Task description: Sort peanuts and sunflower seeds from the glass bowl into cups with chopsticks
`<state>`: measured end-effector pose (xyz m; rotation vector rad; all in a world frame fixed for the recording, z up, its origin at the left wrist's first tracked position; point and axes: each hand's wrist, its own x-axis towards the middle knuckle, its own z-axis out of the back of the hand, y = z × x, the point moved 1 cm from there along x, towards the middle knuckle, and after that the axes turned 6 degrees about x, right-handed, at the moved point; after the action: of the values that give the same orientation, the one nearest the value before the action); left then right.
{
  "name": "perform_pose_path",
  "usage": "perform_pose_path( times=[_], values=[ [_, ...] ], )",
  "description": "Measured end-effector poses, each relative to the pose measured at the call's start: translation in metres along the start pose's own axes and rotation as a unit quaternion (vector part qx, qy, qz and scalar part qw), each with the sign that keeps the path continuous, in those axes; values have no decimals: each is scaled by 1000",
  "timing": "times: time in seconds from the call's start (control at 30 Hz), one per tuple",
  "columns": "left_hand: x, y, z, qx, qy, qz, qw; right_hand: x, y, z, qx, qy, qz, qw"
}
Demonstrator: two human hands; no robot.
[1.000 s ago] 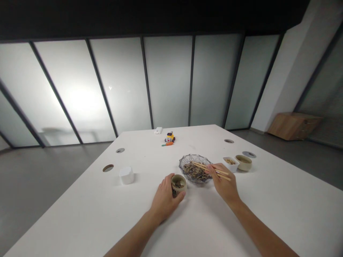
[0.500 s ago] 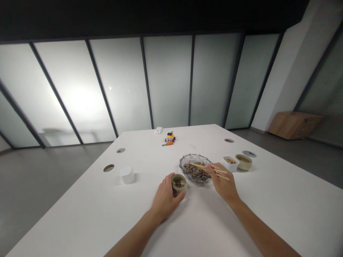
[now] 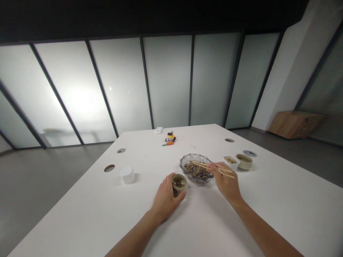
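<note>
My left hand [image 3: 167, 198] is wrapped round a small green-beige cup [image 3: 183, 187] standing on the table, with some dark seeds inside. A pair of wooden chopsticks [image 3: 221, 169] is gripped in my right hand [image 3: 227, 182]. Their tips reach over a scalloped clear glass bowl [image 3: 184, 160], which holds a heap of striped seeds [image 3: 197, 171] that look like sunflower seeds. Whether the tips pinch a seed is too small to tell. The bowl stands just beyond and to the right of the cup.
Right of the bowl are a white square dish [image 3: 233, 165] of pale pieces and a green-beige bowl [image 3: 244, 162]. A white rounded box [image 3: 128, 175] stands at left. Farther back lie a toy car [image 3: 170, 137], a toy carrot [image 3: 168, 144] and a white device [image 3: 158, 130]. Holes pierce the white table [image 3: 88, 214].
My right hand has shifted slightly to the right with the chopsticks, and their tips have lifted a little toward the bowl's far side. My left hand stays on the cup.
</note>
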<state>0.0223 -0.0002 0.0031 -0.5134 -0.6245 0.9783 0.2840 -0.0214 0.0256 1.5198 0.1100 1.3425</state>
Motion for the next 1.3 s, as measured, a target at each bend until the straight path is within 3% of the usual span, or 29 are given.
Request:
perform_pose_path(
  times=[0.1, 0.27, 0.37, 0.47, 0.53, 0.67, 0.8, 0.9, 1.03, 1.3],
  values=[
    [0, -1, 1, 0, 3, 2, 1000, 4, -4, 1, 110, -30, -95, 989],
    [0, -1, 1, -1, 5, 8, 1000, 17, -9, 10, 318, -71, -191, 926],
    [0, -1, 1, -4, 3, 4, 1000, 19, -8, 15, 388, -23, -229, 893],
    [0, -2, 1, -8, 1, 4, 1000, 17, -4, 14, 375, 56, -244, 893],
    [0, -2, 2, -10, 1, 6, 1000, 16, -1, 12, 356, 53, -229, 905],
    [0, -2, 2, -4, 2, 12, 1000, 16, 0, 13, 257, -59, -155, 952],
    [0, -2, 1, -3, 2, 13, 1000, 14, 4, 15, 66, -29, -53, 996],
    [1, -1, 0, -4, -1, 8, 1000, 8, 9, 10, 3, 21, 14, 1000],
    [1, 0, -1, -5, -4, 7, 1000, 2, 9, 3, -2, 69, 59, 996],
    [1, 0, 0, -7, -1, 6, 1000, 0, 2, 2, 1, 81, 61, 995]
  ],
)
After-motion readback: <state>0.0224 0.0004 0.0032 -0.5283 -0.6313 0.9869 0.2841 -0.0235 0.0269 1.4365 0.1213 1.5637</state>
